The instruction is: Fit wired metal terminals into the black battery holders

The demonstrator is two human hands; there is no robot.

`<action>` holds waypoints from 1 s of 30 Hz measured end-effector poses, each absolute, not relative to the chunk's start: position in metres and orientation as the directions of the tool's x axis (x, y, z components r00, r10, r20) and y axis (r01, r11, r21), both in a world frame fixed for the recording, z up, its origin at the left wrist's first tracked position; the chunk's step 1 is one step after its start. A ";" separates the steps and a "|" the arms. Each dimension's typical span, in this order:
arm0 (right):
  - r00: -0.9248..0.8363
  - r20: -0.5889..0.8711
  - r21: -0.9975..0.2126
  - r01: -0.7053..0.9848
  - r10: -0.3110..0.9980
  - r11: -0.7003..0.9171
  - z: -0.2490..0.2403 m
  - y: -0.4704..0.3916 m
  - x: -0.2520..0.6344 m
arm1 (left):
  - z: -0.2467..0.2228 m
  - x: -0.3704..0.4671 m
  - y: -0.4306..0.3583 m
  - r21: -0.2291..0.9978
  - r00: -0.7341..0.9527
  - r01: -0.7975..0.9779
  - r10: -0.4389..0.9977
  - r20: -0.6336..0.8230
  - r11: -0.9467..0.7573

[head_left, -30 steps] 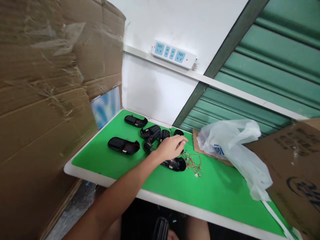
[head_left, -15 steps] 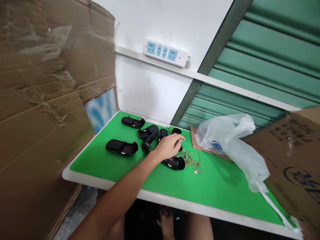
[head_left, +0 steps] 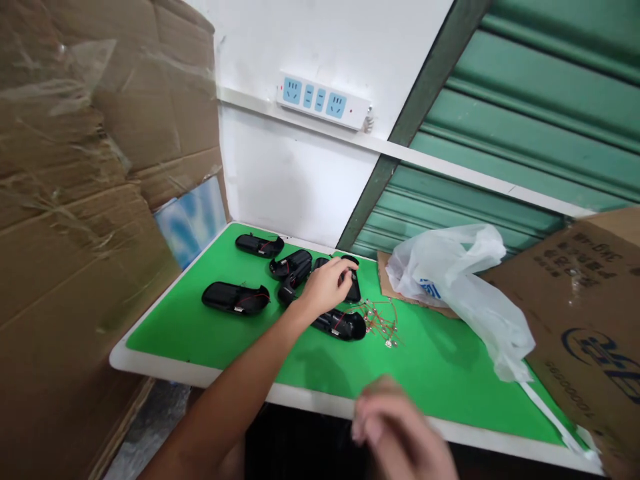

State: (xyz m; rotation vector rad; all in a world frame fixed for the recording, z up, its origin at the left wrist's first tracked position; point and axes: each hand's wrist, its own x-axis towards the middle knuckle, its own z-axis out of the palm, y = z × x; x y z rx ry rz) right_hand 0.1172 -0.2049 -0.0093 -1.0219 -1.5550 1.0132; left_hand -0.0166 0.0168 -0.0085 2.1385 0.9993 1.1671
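Observation:
My left hand reaches over the cluster of black plastic shells, palm down, with thumb and index finger apart. Its fingertips are over a black shell at the back right; whether they touch it is unclear. Part of another black shell, with a red wire in it, lies in front of that hand. Small parts with thin red wires form a loose pile just to the right. My right hand is above the table's front edge, its fingers bent and smeared by motion.
More black shells lie to the left on the green table mat. A white plastic bag sits on a cardboard piece at the back right. Tall cardboard boxes flank both sides. A power strip is on the wall.
My right hand has risen from below the table to above its front edge. My left hand stays over the shells, shifted slightly among them. The view has moved a little.

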 end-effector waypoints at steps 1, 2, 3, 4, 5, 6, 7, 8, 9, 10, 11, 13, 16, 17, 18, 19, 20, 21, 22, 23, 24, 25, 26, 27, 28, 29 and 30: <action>-0.042 0.314 -0.929 0.194 0.948 0.316 0.010 -0.183 0.128 | -0.009 -0.017 0.018 0.710 0.340 0.377 0.802 0.490 -0.594; 0.038 0.320 -0.918 0.258 0.947 0.300 0.025 -0.157 0.138 | -0.009 -0.018 0.020 0.710 0.321 0.393 0.811 0.490 -0.585; 0.122 0.341 -0.902 0.322 0.932 0.287 0.033 -0.130 0.148 | -0.010 -0.018 0.021 0.709 0.305 0.412 0.820 0.485 -0.572; 0.180 0.356 -0.879 0.398 0.917 0.263 0.036 -0.101 0.158 | -0.010 -0.018 0.023 0.709 0.295 0.434 0.831 0.471 -0.556; 0.216 0.358 -0.839 0.500 0.908 0.212 0.035 -0.073 0.168 | -0.011 -0.018 0.024 0.709 0.291 0.459 0.845 0.449 -0.535; 0.231 0.321 -0.775 0.621 0.919 0.114 0.031 -0.047 0.175 | -0.012 -0.018 0.025 0.707 0.291 0.482 0.856 0.427 -0.517; 0.224 0.279 -0.747 0.662 0.934 0.064 0.025 -0.025 0.182 | -0.012 -0.018 0.025 0.704 0.298 0.503 0.865 0.404 -0.502; 0.205 0.245 -0.725 0.688 0.948 0.039 0.018 -0.008 0.186 | -0.013 -0.018 0.025 0.698 0.306 0.516 0.868 0.390 -0.496; 0.180 0.202 -0.696 0.718 0.963 0.012 0.010 0.005 0.188 | -0.013 -0.018 0.025 0.691 0.320 0.523 0.866 0.384 -0.499; 0.156 0.166 -0.672 0.741 0.974 -0.004 0.003 0.014 0.188 | -0.014 -0.019 0.024 0.681 0.338 0.528 0.861 0.379 -0.507; 0.136 0.138 -0.646 0.763 0.981 -0.015 -0.004 0.018 0.187 | -0.014 -0.019 0.024 0.669 0.359 0.530 0.853 0.379 -0.521; 0.107 0.113 -0.607 0.795 0.988 -0.017 -0.013 0.021 0.182 | -0.015 -0.020 0.022 0.638 0.395 0.543 0.836 0.380 -0.546; 0.092 0.134 -0.600 0.800 0.987 0.007 -0.022 0.019 0.174 | -0.016 -0.020 0.021 0.586 0.416 0.588 0.830 0.372 -0.557; 0.097 0.149 -0.611 0.791 0.984 0.015 -0.023 0.018 0.173 | -0.016 -0.020 0.020 0.574 0.416 0.603 0.832 0.367 -0.554; 0.104 0.165 -0.628 0.778 0.981 0.023 -0.025 0.018 0.173 | -0.016 -0.019 0.020 0.567 0.412 0.615 0.836 0.362 -0.548; 0.111 0.177 -0.650 0.759 0.978 0.031 -0.026 0.018 0.174 | -0.015 -0.019 0.020 0.562 0.409 0.624 0.840 0.356 -0.543; 0.118 0.184 -0.677 0.735 0.976 0.039 -0.028 0.018 0.175 | -0.015 -0.018 0.020 0.559 0.407 0.632 0.844 0.351 -0.537; 0.120 0.186 -0.709 0.704 0.975 0.048 -0.029 0.018 0.178 | -0.014 -0.018 0.020 0.557 0.405 0.637 0.846 0.346 -0.533; 0.119 0.183 -0.743 0.666 0.976 0.058 -0.031 0.018 0.181 | -0.014 -0.017 0.020 0.554 0.405 0.642 0.848 0.342 -0.530; 0.118 0.180 -0.780 0.623 0.977 0.068 -0.033 0.018 0.184 | -0.014 -0.017 0.020 0.548 0.407 0.648 0.849 0.337 -0.529; 0.120 0.179 -0.815 0.575 0.977 0.079 -0.034 0.018 0.188 | -0.014 -0.016 0.021 0.540 0.411 0.655 0.849 0.332 -0.529; 0.129 0.181 -0.846 0.525 0.975 0.088 -0.035 0.018 0.191 | -0.014 -0.016 0.021 0.533 0.416 0.662 0.850 0.325 -0.527; 0.146 0.186 -0.874 0.476 0.972 0.095 -0.035 0.018 0.194 | -0.014 -0.017 0.021 0.525 0.421 0.670 0.851 0.314 -0.525; 0.169 0.191 -0.898 0.428 0.967 0.102 -0.035 0.019 0.197 | -0.015 -0.017 0.021 0.516 0.427 0.681 0.854 0.297 -0.520; 0.196 0.195 -0.918 0.381 0.961 0.109 -0.033 0.019 0.198 | -0.015 -0.017 0.022 0.505 0.429 0.696 0.859 0.278 -0.511; 0.224 0.199 -0.935 0.334 0.954 0.116 -0.031 0.020 0.200 | -0.015 -0.018 0.022 0.492 0.430 0.712 0.865 0.258 -0.501; 0.253 0.200 -0.950 0.285 0.947 0.125 -0.029 0.020 0.200 | -0.016 -0.018 0.023 0.476 0.428 0.730 0.871 0.243 -0.491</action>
